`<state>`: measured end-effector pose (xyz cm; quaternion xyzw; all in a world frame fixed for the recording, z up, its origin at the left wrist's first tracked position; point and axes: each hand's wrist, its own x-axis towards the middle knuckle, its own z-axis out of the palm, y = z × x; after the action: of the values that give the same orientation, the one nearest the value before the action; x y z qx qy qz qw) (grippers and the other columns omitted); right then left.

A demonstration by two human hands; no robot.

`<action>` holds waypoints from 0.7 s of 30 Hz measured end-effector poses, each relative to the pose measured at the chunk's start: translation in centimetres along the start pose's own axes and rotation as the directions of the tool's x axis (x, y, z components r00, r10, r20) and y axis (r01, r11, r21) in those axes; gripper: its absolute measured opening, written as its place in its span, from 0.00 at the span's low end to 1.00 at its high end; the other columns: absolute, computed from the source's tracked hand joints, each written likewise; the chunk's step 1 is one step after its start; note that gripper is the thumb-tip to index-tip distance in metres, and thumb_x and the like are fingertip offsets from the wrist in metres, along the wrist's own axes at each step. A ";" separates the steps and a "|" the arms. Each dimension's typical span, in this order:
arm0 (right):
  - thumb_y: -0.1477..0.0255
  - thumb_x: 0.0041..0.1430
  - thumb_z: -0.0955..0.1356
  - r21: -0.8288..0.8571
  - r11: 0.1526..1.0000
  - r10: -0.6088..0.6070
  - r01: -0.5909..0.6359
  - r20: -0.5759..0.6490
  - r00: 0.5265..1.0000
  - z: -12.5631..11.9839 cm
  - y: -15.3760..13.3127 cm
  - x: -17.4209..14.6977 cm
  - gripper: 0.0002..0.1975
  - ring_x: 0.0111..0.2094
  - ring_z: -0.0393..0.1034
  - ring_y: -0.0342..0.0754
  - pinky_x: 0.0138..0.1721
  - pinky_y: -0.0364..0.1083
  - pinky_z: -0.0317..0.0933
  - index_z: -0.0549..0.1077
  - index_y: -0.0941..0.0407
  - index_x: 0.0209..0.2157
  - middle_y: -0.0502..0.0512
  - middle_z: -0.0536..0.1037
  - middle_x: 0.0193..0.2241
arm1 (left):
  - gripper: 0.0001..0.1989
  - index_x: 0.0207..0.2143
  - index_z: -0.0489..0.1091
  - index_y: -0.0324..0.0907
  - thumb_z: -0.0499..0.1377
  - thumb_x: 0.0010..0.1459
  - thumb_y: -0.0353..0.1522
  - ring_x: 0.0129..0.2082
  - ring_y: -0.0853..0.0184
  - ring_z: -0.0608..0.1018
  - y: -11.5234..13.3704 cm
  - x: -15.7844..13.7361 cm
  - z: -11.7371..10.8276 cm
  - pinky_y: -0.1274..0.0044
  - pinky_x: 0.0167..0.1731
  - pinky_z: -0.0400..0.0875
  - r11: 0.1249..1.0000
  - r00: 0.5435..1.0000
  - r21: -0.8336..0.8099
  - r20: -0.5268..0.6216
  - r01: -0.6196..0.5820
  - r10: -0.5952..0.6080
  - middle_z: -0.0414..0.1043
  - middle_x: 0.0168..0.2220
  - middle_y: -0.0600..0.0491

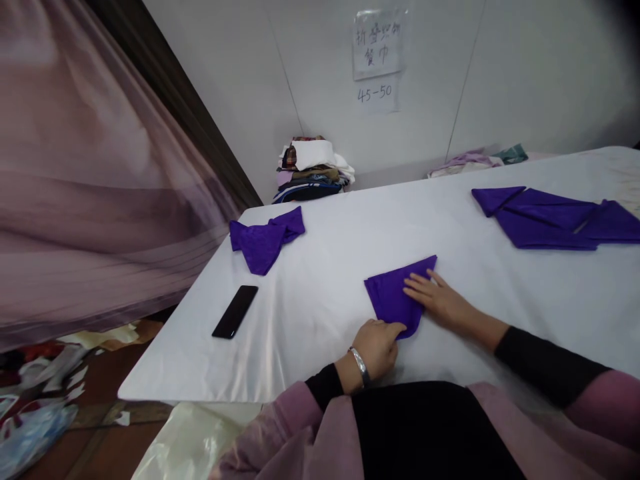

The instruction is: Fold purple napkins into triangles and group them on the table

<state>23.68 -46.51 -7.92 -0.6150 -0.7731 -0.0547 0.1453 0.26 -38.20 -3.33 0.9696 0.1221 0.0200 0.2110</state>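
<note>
A purple cloth napkin [393, 293], folded into a small wedge shape, lies on the white table in front of me. My left hand [377, 347], with a silver bracelet at the wrist, pinches its near edge between thumb and fingers. Across the right part of the same napkin rests my right hand [435, 297], fingers stretched out and lying flat. To the left sits a purple napkin folded in a bow-like shape [265, 240]. More folded purple napkins [550, 220] lie at the far right, touching or overlapping one another.
A black phone [235, 312] lies at the left on the white-covered table [320, 267]. Behind the far edge rise a stack of folded clothes [315, 170] and another cloth pile [475, 160]. A pink curtain [100, 167] hangs at the left. Handwritten paper signs [377, 50] are on the wall.
</note>
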 end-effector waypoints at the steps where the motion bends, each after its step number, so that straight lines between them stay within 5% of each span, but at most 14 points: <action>1: 0.82 0.57 0.56 0.050 0.998 -0.039 0.040 -0.016 0.999 0.2 -1.5 -0.3 0.26 0.60 0.53 0.53 0.59 0.64 0.43 0.62 0.56 0.57 0.59 0.67 0.56 | 0.20 0.48 0.66 0.42 0.52 0.51 0.24 0.36 0.63 0.75 0.0 0.0 0.0 0.71 0.41 0.68 1.000 1.000 -0.006 -0.008 0.022 -0.022 0.75 0.36 0.50; 6: 0.80 0.55 0.61 0.266 0.964 0.012 0.003 -0.054 0.998 0.2 -8.1 -1.5 0.22 0.51 0.64 0.53 0.55 0.61 0.53 0.66 0.57 0.53 0.62 0.73 0.48 | 0.16 0.43 0.66 0.43 0.54 0.50 0.25 0.37 0.62 0.76 0.1 -0.2 0.0 0.72 0.40 0.69 0.990 0.996 -0.116 -0.012 0.083 -0.085 0.75 0.38 0.51; 12: 0.81 0.56 0.59 0.384 0.923 0.062 -0.016 -0.109 0.992 -0.3 -9.0 -1.4 0.16 0.42 0.68 0.51 0.43 0.53 0.64 0.70 0.57 0.45 0.61 0.75 0.38 | 0.12 0.37 0.69 0.44 0.53 0.60 0.41 0.30 0.69 0.75 -1.4 1.2 -2.1 0.78 0.31 0.68 0.916 0.992 -0.385 -0.018 0.110 -0.127 0.75 0.31 0.56; 16: 0.83 0.54 0.59 0.422 0.904 0.000 0.064 -0.149 0.989 0.2 -8.4 -2.0 0.19 0.46 0.67 0.50 0.46 0.53 0.63 0.70 0.56 0.45 0.60 0.75 0.41 | 0.12 0.41 0.70 0.43 0.51 0.62 0.37 0.43 0.65 0.74 -3.8 2.9 -2.2 0.72 0.44 0.67 0.965 0.970 -0.256 -0.243 -0.055 -0.009 0.75 0.42 0.52; 21: 0.80 0.56 0.59 0.626 0.779 0.088 -0.012 -0.092 0.992 -0.5 -8.4 -2.7 0.19 0.47 0.67 0.48 0.47 0.49 0.63 0.72 0.55 0.46 0.59 0.75 0.43 | 0.12 0.42 0.71 0.41 0.52 0.61 0.34 0.46 0.62 0.72 -5.7 3.0 -0.2 0.67 0.48 0.65 0.985 0.958 -0.086 -0.258 -0.153 0.126 0.72 0.45 0.47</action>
<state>16.15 -51.11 -7.45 -0.5483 -0.7212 0.1726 0.3866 1.90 -32.38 -5.52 0.9530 0.0780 0.1641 0.2424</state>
